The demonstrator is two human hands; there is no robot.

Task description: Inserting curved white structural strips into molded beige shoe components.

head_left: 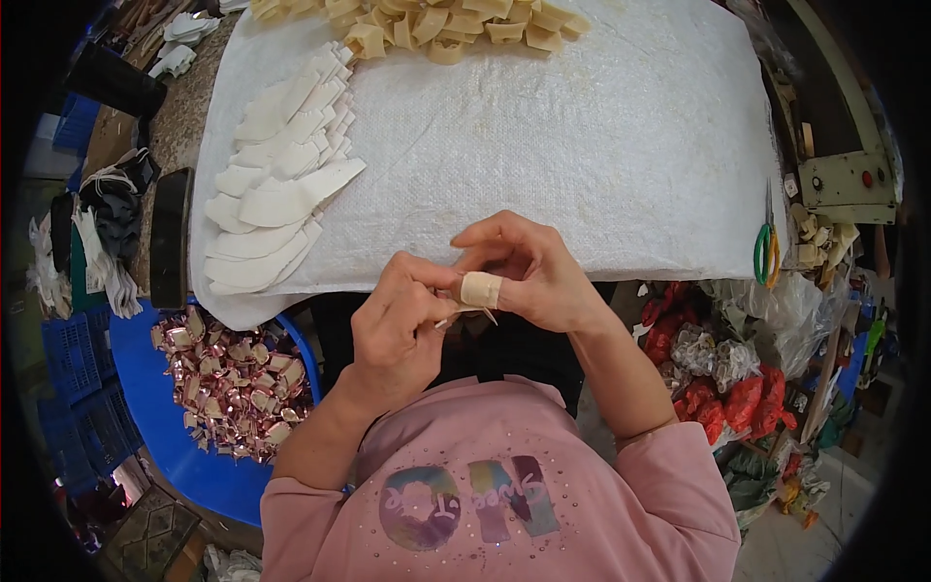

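Note:
My left hand (396, 325) and my right hand (533, 276) meet in front of the table's near edge, above my lap. Fingers of both are closed in a pinch on a small pale piece, mostly hidden by them; thin light ends (491, 316) stick out below. A cream band (480, 290) lies around my right thumb, seemingly a wrap of tape. On the white woven cover (543, 145), overlapping white curved pieces (281, 194) fan out at the left. A heap of beige bent pieces (456, 24) sits along the far side.
At the lower left, a blue tub (145, 407) holds many shiny pink pieces (233, 388). A black flat device (172, 238) lies left of the cover. Scissors (766, 254) with green and orange handles hang at the table's right edge. Red and clear plastic bags (742, 398) crowd the right.

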